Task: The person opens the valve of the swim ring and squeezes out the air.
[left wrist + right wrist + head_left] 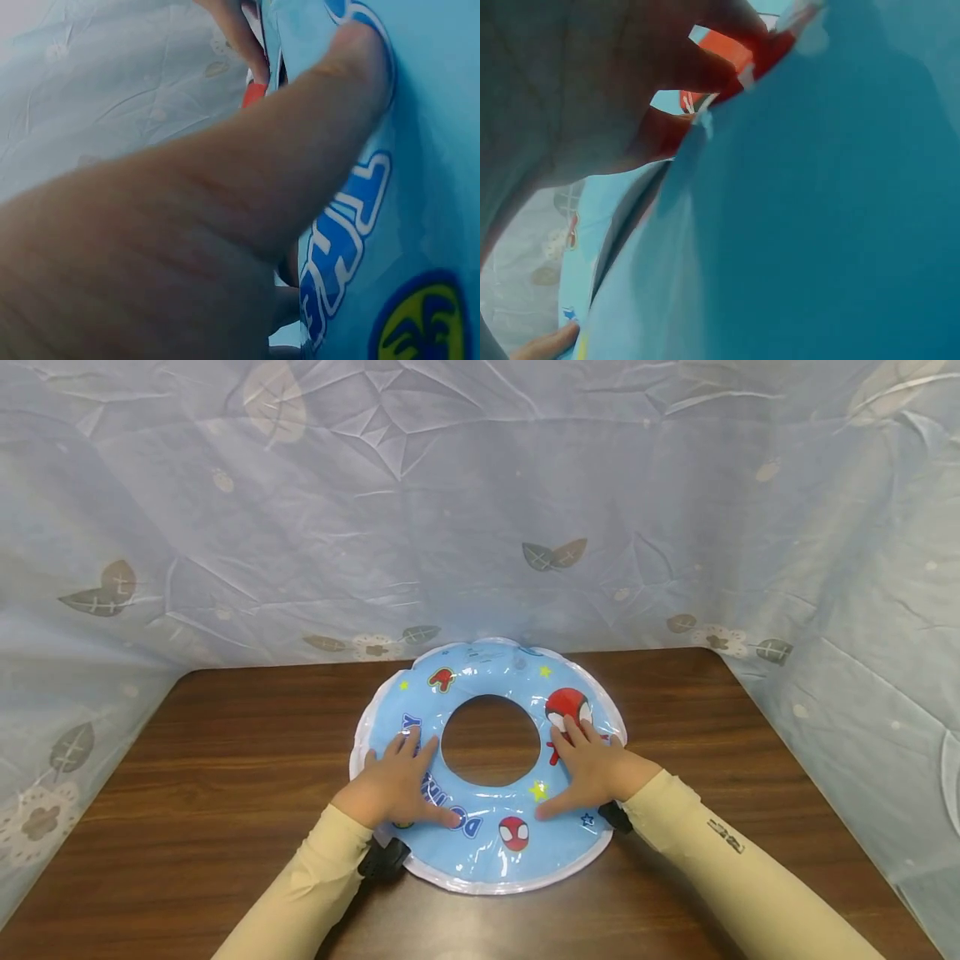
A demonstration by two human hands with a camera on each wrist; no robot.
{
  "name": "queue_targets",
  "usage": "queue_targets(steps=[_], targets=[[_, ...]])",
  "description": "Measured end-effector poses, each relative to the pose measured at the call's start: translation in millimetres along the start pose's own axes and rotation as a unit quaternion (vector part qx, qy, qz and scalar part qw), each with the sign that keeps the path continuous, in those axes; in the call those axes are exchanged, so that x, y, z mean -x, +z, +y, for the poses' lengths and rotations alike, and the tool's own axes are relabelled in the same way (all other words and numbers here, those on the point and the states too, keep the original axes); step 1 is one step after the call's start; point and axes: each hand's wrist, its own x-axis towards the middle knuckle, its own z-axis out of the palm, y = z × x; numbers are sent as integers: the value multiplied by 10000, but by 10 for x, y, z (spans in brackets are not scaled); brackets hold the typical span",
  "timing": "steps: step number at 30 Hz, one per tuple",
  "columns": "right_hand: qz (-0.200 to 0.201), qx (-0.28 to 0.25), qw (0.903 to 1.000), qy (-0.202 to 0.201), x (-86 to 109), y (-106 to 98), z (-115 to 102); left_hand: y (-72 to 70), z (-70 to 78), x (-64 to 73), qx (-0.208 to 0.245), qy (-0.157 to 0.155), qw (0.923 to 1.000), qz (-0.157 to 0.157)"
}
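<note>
A light blue inflatable swim ring (480,856) with cartoon prints and a white seam lies on the brown table, puffed up with air. On its left side rests my left hand (397,785), fingers spread over the printed letters. My right hand (592,772) lies on the right side, fingertips on a red masked figure (567,706). Both palms face down with fingers extended. In the left wrist view the left thumb (352,64) touches the blue surface beside the lettering. The right wrist view has the right fingers (720,71) against the ring's red print.
The wooden table (225,760) extends on both sides of the ring. A pale grey-blue curtain (465,527) with leaf prints hangs along the back and the sides. Dark wrist camera mounts (384,860) sit under the wrists, and yellow sleeves (750,868) cover the forearms.
</note>
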Motion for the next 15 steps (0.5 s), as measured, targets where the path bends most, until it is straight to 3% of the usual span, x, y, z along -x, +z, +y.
queue_targets(steps=[15], targets=[[-199,84,9997,110,-39,-21,-30,7,29,2,-119,-45,9999,-37]])
